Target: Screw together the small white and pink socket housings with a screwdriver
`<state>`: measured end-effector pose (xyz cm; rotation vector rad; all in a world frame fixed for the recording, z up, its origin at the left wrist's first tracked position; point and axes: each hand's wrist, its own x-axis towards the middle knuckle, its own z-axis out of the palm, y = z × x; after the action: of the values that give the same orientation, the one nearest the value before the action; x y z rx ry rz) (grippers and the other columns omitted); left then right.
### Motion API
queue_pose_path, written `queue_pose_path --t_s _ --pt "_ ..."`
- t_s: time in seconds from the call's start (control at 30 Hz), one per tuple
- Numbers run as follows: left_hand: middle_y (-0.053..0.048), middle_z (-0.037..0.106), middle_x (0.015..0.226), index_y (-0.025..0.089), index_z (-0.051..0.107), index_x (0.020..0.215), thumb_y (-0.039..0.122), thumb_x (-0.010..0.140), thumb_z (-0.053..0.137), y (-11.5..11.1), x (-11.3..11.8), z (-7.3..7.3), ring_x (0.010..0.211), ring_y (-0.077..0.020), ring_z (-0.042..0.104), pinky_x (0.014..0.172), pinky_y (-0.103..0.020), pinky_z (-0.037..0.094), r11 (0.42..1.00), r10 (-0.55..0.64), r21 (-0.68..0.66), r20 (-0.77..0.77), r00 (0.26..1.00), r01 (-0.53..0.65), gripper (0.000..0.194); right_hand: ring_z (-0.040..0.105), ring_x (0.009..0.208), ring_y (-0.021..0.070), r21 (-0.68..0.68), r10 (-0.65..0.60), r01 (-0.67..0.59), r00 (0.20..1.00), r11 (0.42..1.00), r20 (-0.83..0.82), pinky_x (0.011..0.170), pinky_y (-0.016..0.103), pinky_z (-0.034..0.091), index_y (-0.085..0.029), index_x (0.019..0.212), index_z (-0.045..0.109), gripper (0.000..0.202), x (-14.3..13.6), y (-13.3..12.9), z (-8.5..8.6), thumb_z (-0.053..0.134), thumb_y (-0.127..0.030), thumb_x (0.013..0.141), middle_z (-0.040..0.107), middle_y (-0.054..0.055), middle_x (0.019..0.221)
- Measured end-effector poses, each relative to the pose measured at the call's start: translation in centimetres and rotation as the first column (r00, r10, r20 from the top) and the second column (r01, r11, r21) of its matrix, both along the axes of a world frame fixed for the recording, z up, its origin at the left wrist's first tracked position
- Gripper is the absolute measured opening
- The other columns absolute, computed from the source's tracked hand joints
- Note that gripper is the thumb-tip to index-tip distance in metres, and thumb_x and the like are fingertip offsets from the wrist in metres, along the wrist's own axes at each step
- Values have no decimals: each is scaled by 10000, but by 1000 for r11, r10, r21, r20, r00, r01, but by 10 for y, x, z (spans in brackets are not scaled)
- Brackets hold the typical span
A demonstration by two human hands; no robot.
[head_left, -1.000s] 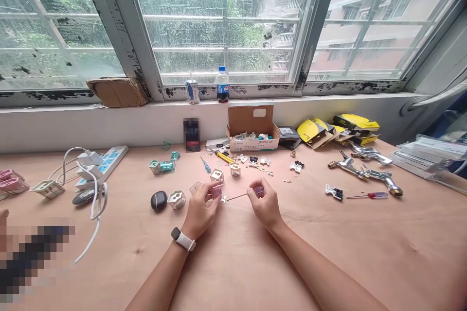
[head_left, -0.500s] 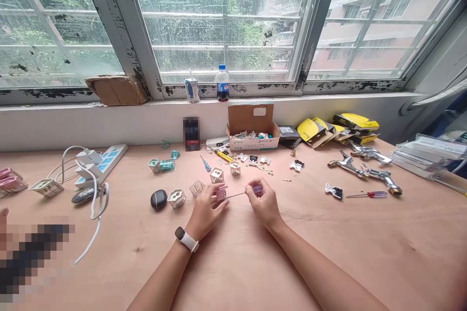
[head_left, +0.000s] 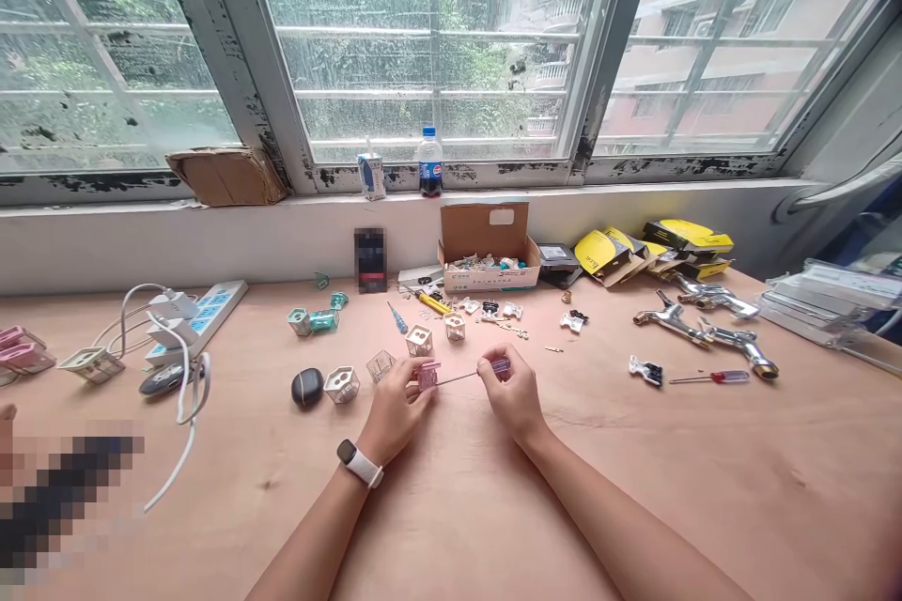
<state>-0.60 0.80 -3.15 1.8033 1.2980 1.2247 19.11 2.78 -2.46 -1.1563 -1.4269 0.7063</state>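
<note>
Near the middle of the table, my left hand [head_left: 396,406] pinches a small translucent pink plastic piece [head_left: 427,376] between thumb and fingers. A white-banded watch sits on that wrist. My right hand [head_left: 513,394] is closed around the purple, see-through handle of a screwdriver [head_left: 459,378]. Its thin metal shaft points left, and the tip is at the pink piece; whether it sits inside or only touches cannot be made out. Just beyond my left hand lies a clear faceted cup [head_left: 381,365]. White two-hole pieces with clear faceted walls [head_left: 419,340] stand close behind.
A second screwdriver [head_left: 710,377] lies at right, near metal taps [head_left: 739,349]. An open box of small parts [head_left: 489,278] stands at the back. A power strip [head_left: 201,319] with white cables and a black rounded case [head_left: 307,388] are on the left. Another person's hand shows at the left edge.
My right hand and the screwdriver have shifted slightly to the right, away from my left hand. The pink piece stays pinched in nearly the same place.
</note>
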Motion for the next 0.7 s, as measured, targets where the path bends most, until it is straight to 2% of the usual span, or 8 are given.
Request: queue_pose_path --t_s 0.2,0.47,0.7 --pt "-81 627 1152 223 629 1135 269 853 634 -1 -1 1 1010 -206 679 874 -427 637 1000 -2 10 0 1000 2 286 581 617 132 2 -7 7 1000 1000 -5 576 231 473 -173 803 571 208 1 -1 1 583 -377 837 616 23 732" --pt "-93 590 1202 218 585 1205 190 833 598 1 -1 -1 1050 -217 659 924 -477 607 1000 15 25 3 1000 -15 373 585 598 133 -29 16 -14 999 999 46 583 234 472 -173 787 570 185 0 1 -1 572 -355 818 619 18 706" --pt "-96 576 1201 227 592 1196 255 887 599 1 3 -6 1082 -230 631 929 -462 594 998 3 65 -68 998 1 311 558 566 122 -30 41 -38 994 999 98 557 225 446 -177 790 563 139 -1 0 -1 543 -315 795 603 7 689"
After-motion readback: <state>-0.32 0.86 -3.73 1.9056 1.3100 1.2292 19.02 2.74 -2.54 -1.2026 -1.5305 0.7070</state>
